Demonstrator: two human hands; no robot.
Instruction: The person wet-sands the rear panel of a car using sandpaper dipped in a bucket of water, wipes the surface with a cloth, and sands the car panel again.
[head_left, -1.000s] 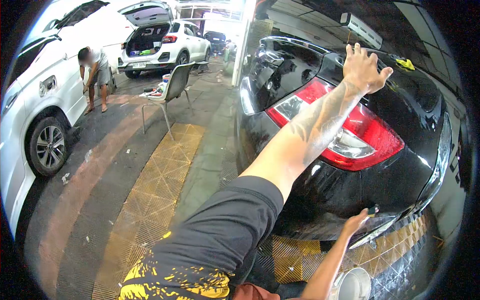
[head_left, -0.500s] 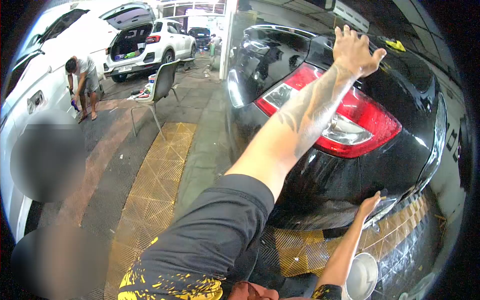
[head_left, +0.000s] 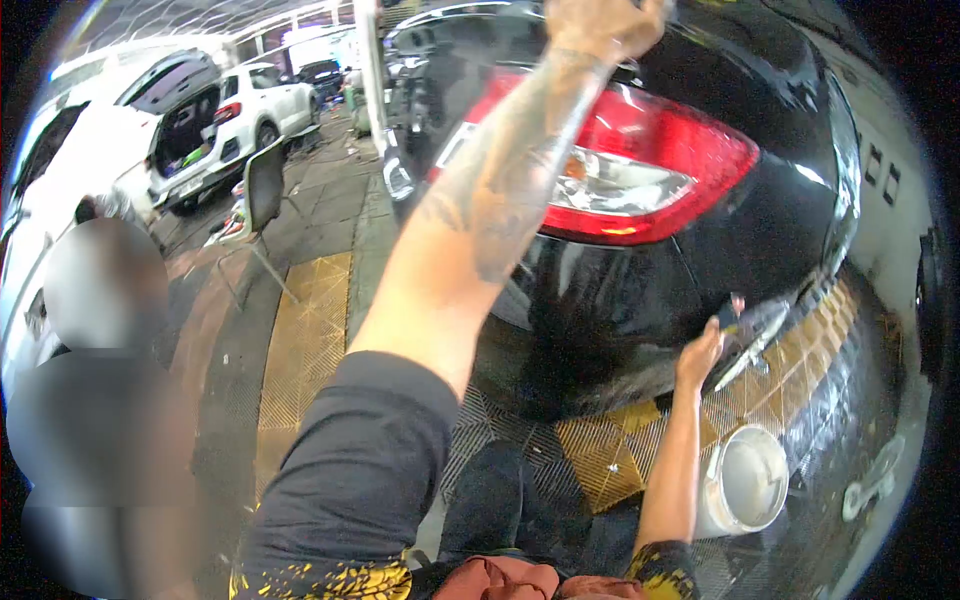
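My left hand [head_left: 603, 28] reaches to the top of the view, against the black car [head_left: 620, 330] above its red and clear tail light [head_left: 690, 165]. Its fingertips are cut off by the frame edge, but the thumb stands apart from the palm. The tattooed forearm crosses in front of the light. Low on the right, my right hand [head_left: 703, 358] is beside the car's lower bumper, its fingers curled around a small dark object [head_left: 730, 316] whose kind I cannot make out. Wet-looking streaks mark the black paint.
A whitish bucket [head_left: 752, 480] stands on the floor by my right forearm. A chair [head_left: 265, 190] with items on it is to the left. Beyond it, a white car [head_left: 255, 110] has its tailgate raised. Another person [head_left: 105, 208] is partly hidden by blur at the left.
The view has shifted, with the tail light now higher and further left. My left hand is nearer the top edge. My right hand has risen along the bumper, and the bucket shows more fully.
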